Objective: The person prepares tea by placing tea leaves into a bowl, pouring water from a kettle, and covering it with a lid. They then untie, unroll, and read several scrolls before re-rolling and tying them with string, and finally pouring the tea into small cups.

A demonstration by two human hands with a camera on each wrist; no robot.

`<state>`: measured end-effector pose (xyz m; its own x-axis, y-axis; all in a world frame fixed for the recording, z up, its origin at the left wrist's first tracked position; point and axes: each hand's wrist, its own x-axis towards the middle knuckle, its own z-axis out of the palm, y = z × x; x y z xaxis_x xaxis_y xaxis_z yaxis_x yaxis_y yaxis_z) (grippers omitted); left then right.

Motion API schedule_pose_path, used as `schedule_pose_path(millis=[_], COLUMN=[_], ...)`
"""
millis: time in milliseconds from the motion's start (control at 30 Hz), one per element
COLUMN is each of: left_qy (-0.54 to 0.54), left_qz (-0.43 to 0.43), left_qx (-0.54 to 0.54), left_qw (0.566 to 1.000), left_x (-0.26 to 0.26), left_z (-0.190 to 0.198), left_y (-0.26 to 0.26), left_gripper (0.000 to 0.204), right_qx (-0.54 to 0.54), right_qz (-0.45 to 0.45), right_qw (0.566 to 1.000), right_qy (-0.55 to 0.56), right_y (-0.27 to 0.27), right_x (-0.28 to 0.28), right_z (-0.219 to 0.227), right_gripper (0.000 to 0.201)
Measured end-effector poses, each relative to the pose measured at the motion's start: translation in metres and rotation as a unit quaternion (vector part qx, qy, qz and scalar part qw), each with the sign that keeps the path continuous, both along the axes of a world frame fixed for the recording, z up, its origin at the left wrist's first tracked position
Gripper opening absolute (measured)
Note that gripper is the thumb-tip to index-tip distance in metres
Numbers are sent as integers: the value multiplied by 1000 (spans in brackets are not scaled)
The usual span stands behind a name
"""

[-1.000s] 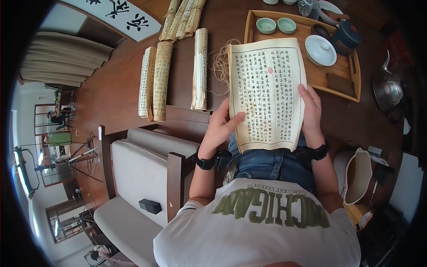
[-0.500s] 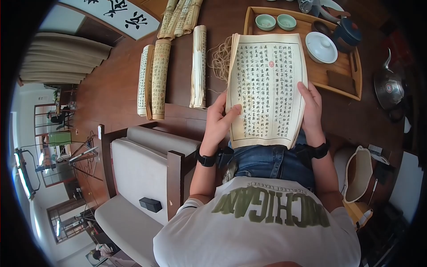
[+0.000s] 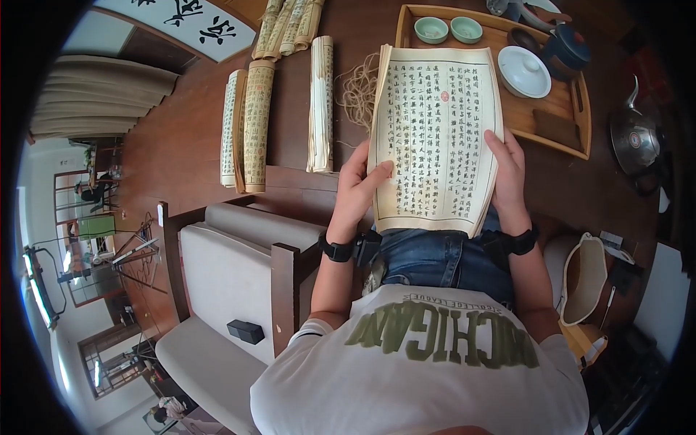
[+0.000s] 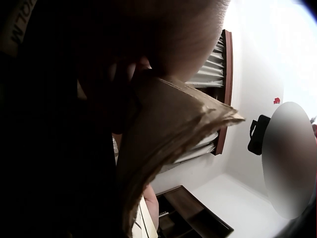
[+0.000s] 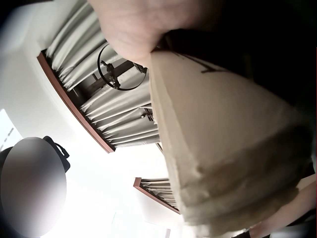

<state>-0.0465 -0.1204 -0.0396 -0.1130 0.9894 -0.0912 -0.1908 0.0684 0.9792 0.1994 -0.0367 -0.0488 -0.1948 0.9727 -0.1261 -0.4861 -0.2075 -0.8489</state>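
Note:
A stack of worn, cream paper sheets (image 3: 435, 138) with columns of handwritten Chinese characters and a small red seal is held over the lap. My left hand (image 3: 355, 190) grips its left edge, thumb on the top sheet and fingers behind. On the opposite edge, my right hand (image 3: 510, 177) pinches the paper with its thumb on the front. The left wrist view shows the layered, ragged edge of the sheets (image 4: 163, 124) from below. Their tan underside (image 5: 213, 109) fans out beneath the hand in the right wrist view.
Rolled manuscripts (image 3: 255, 130) lie on the dark table, with another roll (image 3: 321, 105) beside tangled twine (image 3: 357, 94). A wooden tray (image 3: 406, 29) carries green cups (image 3: 431, 30), a white lidded bowl (image 3: 523, 72) and a dark teapot. A metal kettle (image 3: 636, 141) stands right; a grey-cushioned bench (image 3: 225, 275) is left.
Both hands have raised the stack slightly, up and away from the body in the head view. The grip on each edge stays the same. The whole scene shifts slightly upward.

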Motion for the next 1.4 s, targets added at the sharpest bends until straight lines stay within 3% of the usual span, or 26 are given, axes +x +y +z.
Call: schedule_pose_path(millis=[367,867,1067,1167,1400], left_qy=[6,-22,-38,-45,-48], left_qz=[23,14,22,36,44], left_qx=[27,28,28,25,24], left_qw=[999,999,999,998,998], left_x=[6,1,2,4,7], left_z=[1,-4,-6,-3,-3], left_y=[-3,-6,-10,-10,-9], left_gripper=[42,47,44,44,44], right_qx=[74,92,100,83,96], right_qz=[29,20,28,24,37], right_qw=[990,982,980,992,987], right_qy=[-116,-166,-167,-97,-124], right_y=[-3,-1,-2,-4,-4], right_x=[-1,-4,-3,-3,-3], right_z=[-2,-8,-9,0,0], right_gripper=[39,39,38,41,46])
